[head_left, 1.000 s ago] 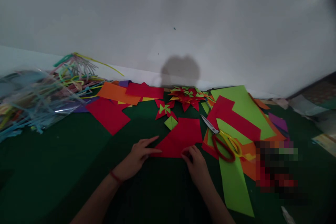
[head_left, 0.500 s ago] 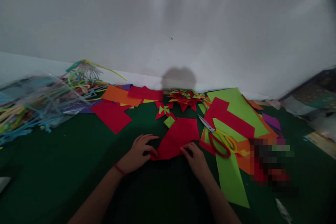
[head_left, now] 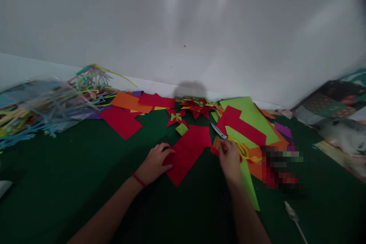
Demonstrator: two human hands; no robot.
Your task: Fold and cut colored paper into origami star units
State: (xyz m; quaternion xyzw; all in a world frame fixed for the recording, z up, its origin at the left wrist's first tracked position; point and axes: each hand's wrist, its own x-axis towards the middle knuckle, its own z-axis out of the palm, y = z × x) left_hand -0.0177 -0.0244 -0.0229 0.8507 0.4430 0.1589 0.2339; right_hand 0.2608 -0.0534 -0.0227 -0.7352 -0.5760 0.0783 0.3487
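A red paper sheet (head_left: 190,146) lies tilted on the dark green table (head_left: 108,171), its near corner pointing toward me. On its left edge rest the fingertips of my left hand (head_left: 156,163), thumb and index apart on top of the paper. My right hand (head_left: 231,162) is off that sheet, closed at the fingertips over the pile of coloured paper beside the scissors (head_left: 219,131). What the fingertips hold, if anything, is too small to make out. The hand partly covers the scissors' handles. A small green folded square (head_left: 182,129) sits just past the red sheet.
A layered red and green paper star (head_left: 198,107) and a smaller one (head_left: 175,117) sit near the wall. Red (head_left: 121,122) and orange sheets (head_left: 133,103) lie left. Bagged pipe cleaners (head_left: 48,110) fill the far left. Green sheets (head_left: 243,110) lie right, a white-tipped tool (head_left: 291,211) nearer.
My right hand has left the red paper and moved right to the scissors and paper pile. The sheet's near edge, bent up before, now lies flat. My left hand stays at its left edge.
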